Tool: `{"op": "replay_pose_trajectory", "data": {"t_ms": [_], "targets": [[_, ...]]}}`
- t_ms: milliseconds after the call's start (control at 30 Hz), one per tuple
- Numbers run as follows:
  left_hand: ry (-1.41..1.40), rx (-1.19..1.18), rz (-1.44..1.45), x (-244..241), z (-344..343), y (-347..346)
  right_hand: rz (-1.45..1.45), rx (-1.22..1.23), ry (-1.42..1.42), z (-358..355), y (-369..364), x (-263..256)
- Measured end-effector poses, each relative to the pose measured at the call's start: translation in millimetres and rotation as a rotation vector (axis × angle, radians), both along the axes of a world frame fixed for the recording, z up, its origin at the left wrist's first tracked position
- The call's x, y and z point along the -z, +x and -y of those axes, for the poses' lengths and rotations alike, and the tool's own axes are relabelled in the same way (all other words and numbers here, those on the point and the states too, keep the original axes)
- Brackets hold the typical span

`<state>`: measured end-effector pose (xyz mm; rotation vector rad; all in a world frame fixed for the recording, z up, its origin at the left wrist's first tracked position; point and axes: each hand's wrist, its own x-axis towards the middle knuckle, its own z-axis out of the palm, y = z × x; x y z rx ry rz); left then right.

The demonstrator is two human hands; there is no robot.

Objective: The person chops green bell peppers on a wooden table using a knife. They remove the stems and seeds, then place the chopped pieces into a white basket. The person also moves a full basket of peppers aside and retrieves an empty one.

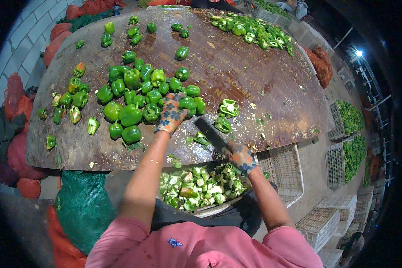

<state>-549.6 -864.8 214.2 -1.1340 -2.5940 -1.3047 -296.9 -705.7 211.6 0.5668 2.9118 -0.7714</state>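
Note:
My left hand (172,114), in a flower-patterned glove, lies at the near right side of a pile of whole green bell peppers (131,79). Its fingers and thumb are around one green bell pepper (188,103). In a matching glove, my right hand (242,158) grips a knife with a broad, dark blade (210,132), which points away and to the left over the table's near edge. Cut pepper pieces (229,108) lie just beyond the blade. A white crate of pepper scraps (204,184) stands below that edge, between my arms.
The wooden table (281,93) is strewn with seeds. Cut peppers (254,30) are heaped at its far right. Discoloured peppers (74,85) lie at left. An open white crate (284,171) stands by my right arm, a green mesh sack (83,204) at lower left.

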Motion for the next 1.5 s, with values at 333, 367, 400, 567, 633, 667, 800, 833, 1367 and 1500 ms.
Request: {"op": "replay_pose_trajectory", "data": {"t_ms": [333,367,400,567,633,667,800,833,1367,1500], "targets": [[0.007,0.374,0.037,12.8,1.8,-3.8,-0.086,0.288,-0.093,-16.6,-31.2,-28.9],[-0.008,0.312,0.061,13.8,-0.4,3.6,-0.033,0.305,-0.112,-13.4,-41.3,-36.5],[0.107,0.244,-0.005,15.2,-1.1,12.0,-0.061,0.288,-0.129,-7.2,-50.6,-40.7],[0.108,-0.030,0.128,24.5,3.5,49.7,-0.191,0.021,0.153,27.1,-101.4,-4.0],[0.239,-0.052,0.134,28.6,2.0,56.0,-0.062,-0.023,0.076,22.3,-107.4,14.2],[0.266,-0.078,0.212,30.2,-0.3,58.2,0.002,0.003,0.039,16.9,-108.0,19.0],[0.148,-0.150,0.163,34.8,-20.4,65.9,-0.011,0.168,0.040,-4.5,-92.8,4.3],[0.158,-0.160,0.182,36.0,-26.0,68.3,-0.035,0.264,0.006,-5.6,-88.4,-5.0],[-0.527,0.122,-0.191,9.3,-78.2,-20.9,-0.194,0.503,-0.052,2.1,-73.3,-32.6],[-0.346,-0.034,0.076,24.8,-24.4,18.6,-0.224,0.530,-0.352,39.6,-53.6,-17.3]]}}
